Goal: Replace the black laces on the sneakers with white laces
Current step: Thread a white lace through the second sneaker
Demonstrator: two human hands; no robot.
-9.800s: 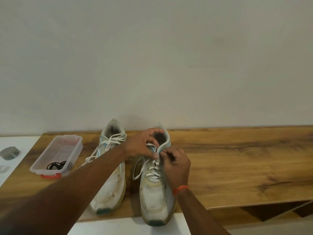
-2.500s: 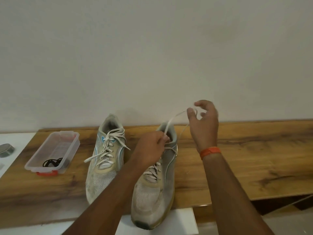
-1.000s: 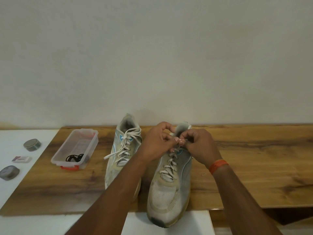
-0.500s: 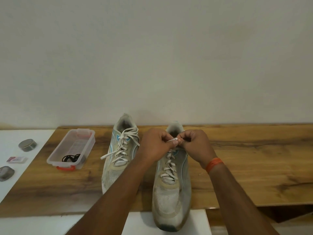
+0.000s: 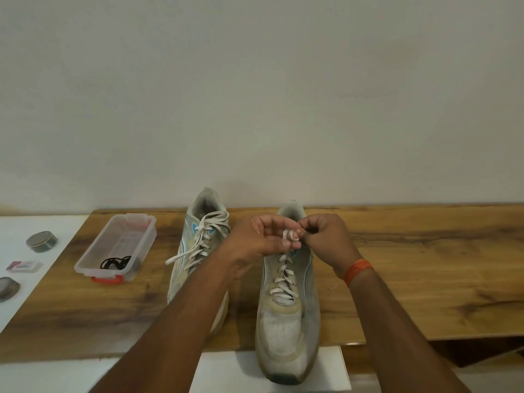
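Note:
Two worn white sneakers stand side by side on the wooden tabletop (image 5: 411,265), toes toward me. The left sneaker (image 5: 198,251) carries white laces with a loose end trailing to its left. The right sneaker (image 5: 287,316) is laced in white up its eyelets. Above its tongue my left hand (image 5: 263,239) and my right hand (image 5: 326,239) meet, both pinching the white lace ends (image 5: 290,236), which loop around a finger. Black laces (image 5: 116,262) lie in a clear plastic box (image 5: 93,256).
The clear box with an orange clip sits left of the sneakers. On the white surface at far left lie a round grey tin (image 5: 42,241), a small flat packet (image 5: 24,266) and another grey object (image 5: 8,289). A wall rises right behind the table.
Over the last seconds my right hand came down from pulling the lace up high and joined my left hand above the right sneaker's tongue, where the lace now loops around a finger.

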